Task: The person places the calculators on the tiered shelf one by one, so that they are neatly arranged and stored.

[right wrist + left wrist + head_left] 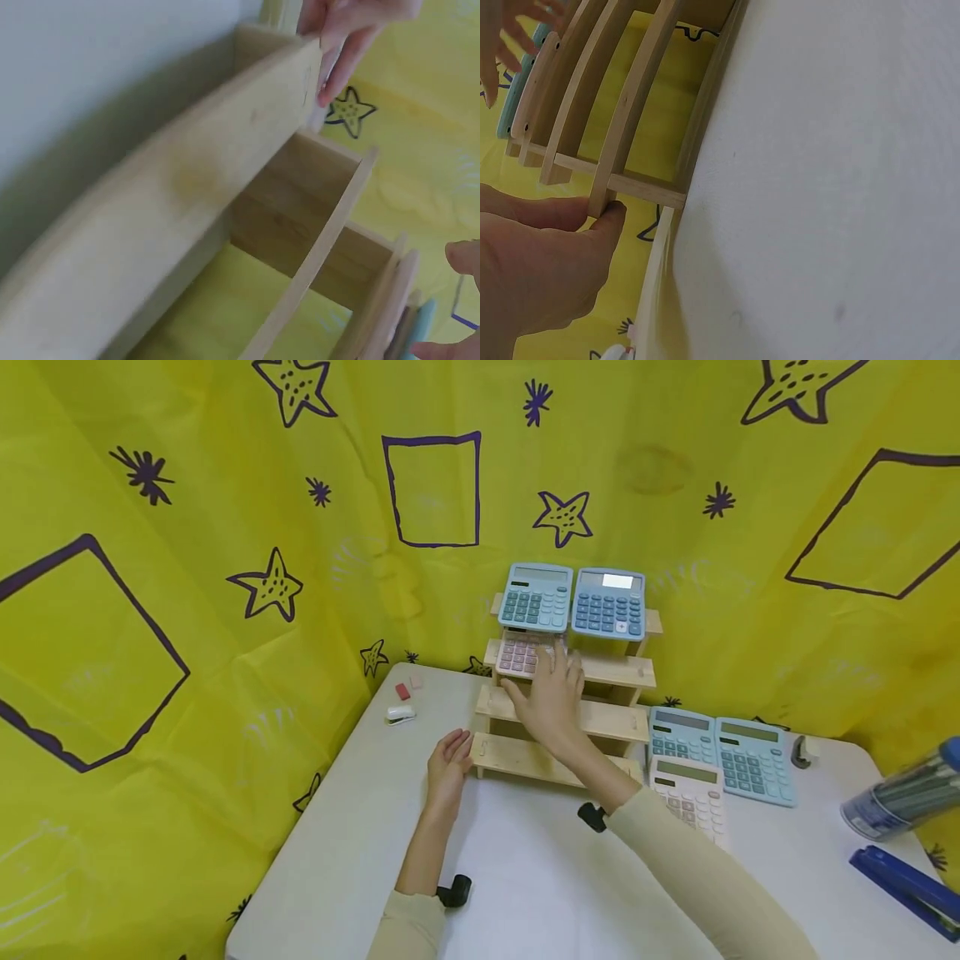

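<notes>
the right hand [551,693] reaches forward from the 5 o'clock side of the head view, its cream sleeve [697,868] crossing the white table [525,877], with a black wrist mount just behind the wrist. its fingers are spread and only slightly bent, laid over the lower right part of the pink calculator [521,653]; whether they actually pinch it cannot be told from these views. the left hand [447,768] comes in from 6 o'clock, forearm straight, fingers relaxed and pointing toward 12 o'clock. it rests at the left end of the wooden stepped rack [600,718], at the lowest step; in the left wrist view the thumb tip [609,217] presses against the end of one wooden slat, gripping nothing.

the pink calculator sits tilted back on the rack's second step from the top, toward its left end, near the centre of the head view. it is pale pink with rows of pink keys; its right side is hidden under the right hand. directly above it, at 12 o'clock, 2 blue calculators [573,600] lean side by side on the top step. at 4 o'clock of the rack, 3 more calculators [712,760] lie flat on the table.
</notes>
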{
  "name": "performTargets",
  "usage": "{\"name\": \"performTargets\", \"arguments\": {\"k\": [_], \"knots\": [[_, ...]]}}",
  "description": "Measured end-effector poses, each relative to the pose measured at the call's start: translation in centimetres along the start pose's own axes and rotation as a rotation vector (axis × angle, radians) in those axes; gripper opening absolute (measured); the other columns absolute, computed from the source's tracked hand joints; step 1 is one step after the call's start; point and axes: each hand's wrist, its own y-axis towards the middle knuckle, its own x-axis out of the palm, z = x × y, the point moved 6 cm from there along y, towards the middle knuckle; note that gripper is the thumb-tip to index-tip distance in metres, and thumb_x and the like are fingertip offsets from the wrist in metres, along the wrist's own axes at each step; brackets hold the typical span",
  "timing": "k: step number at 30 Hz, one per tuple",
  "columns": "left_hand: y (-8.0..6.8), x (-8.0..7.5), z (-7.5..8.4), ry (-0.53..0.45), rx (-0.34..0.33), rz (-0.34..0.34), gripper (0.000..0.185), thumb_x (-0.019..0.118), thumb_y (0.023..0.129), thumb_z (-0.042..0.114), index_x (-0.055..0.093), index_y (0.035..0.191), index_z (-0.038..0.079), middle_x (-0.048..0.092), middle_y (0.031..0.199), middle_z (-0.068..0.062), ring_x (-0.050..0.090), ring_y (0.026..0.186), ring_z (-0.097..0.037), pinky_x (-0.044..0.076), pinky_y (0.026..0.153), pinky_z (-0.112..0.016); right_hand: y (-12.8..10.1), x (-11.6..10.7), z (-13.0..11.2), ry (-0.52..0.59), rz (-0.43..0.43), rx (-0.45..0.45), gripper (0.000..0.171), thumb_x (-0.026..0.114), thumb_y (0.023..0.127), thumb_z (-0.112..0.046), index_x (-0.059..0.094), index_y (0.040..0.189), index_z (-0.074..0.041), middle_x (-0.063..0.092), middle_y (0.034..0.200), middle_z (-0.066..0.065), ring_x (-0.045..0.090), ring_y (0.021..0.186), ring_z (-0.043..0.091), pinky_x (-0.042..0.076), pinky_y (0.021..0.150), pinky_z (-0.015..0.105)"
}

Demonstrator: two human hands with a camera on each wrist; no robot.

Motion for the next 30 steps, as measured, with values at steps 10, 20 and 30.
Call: {"name": "performTargets", "arguments": {"k": [10,20,30], "knots": [[-0.1,0.3,0.1,0.02,0.016,0.002,0.06,0.044,0.095,-0.019,0.035,0.153,-0.01,0.042,0.155,-0.03,0.042,0.148,-0.038,0.047,0.114,-0.034,-8.0,-6.0,5.5,0.003,0.036,-0.092,0.073,0.078,0.093,-0.036,0.049,0.145,0.007,0.039,0.155,0.032,0.028,0.145,0.061,0.019,0.12,0.073],[-0.2,0.2,-0.1,-0.002,0.011,0.009,0.059,0.045,0.095,-0.02,0.035,0.152,-0.01,0.043,0.155,-0.03,0.043,0.147,-0.038,0.046,0.115,-0.033,-15.2,-8.2,15.1,-0.128,0.002,0.005,0.077,0.086,0.085,-0.031,0.051,0.139,0.012,0.044,0.144,0.04,0.041,0.131,0.06,0.034,0.098,0.081],[-0.2,0.2,0.1,0.006,0.012,0.005,0.059,0.045,0.095,-0.02,0.036,0.153,-0.01,0.043,0.155,-0.03,0.042,0.148,-0.038,0.049,0.11,-0.028,-17.8,-7.1,21.3,-0.161,-0.201,0.311,0.118,0.093,0.074,-0.042,0.027,0.153,0.016,0.019,0.153,0.049,0.034,0.127,0.072,0.04,0.091,0.084]]}}
